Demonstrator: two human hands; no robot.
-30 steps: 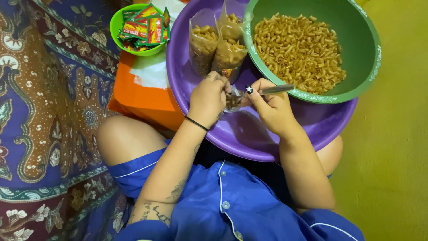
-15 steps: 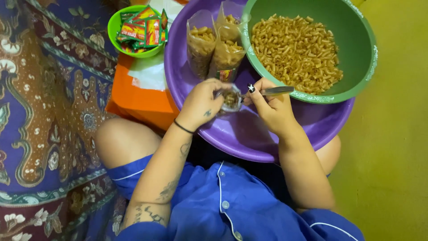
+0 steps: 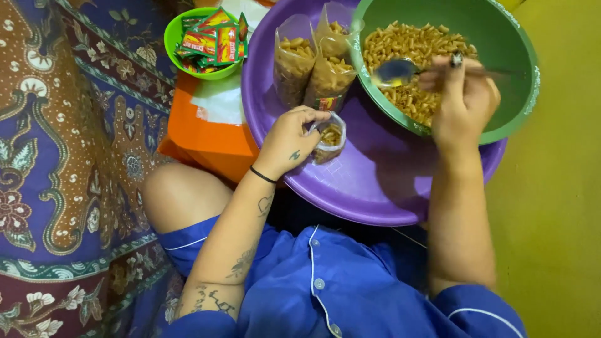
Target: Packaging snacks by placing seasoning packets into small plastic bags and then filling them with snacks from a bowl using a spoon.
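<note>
Moved since half a second ago: right hand [image 3: 464, 100] has left the small bag and now sits over the green bowl [image 3: 523, 94], carrying the spoon [image 3: 395, 71] with it; left hand has held its place.

Right hand: fingers curled shut round the spoon handle, back of the hand to the camera. Spoon bowl points left, lying above the macaroni [image 3: 418, 47] near the bowl's left rim; whether it touches the macaroni cannot be told, as the spoon is blurred.

Left hand [image 3: 289, 141]: fingers closed about the mouth of a small clear bag [image 3: 329, 141], holding it upright and open. Bag partly filled with macaroni, resting inside the purple basin [image 3: 369, 188] near its left wall.

Adjacent items, same basin: two taller filled bags [image 3: 313, 62] standing upright just behind the small bag, leaning against the green bowl's outer side. Green bowl sits in the basin's far right portion, heaped with macaroni.

Outside the basin, to the left: orange box [image 3: 206, 141] with white paper on it; small lime bowl [image 3: 206, 42] holding red and green sachets. Patterned cloth [image 3: 69, 156] covers the floor at left. Basin rests on the person's lap, above a blue shirt [image 3: 325, 288].
</note>
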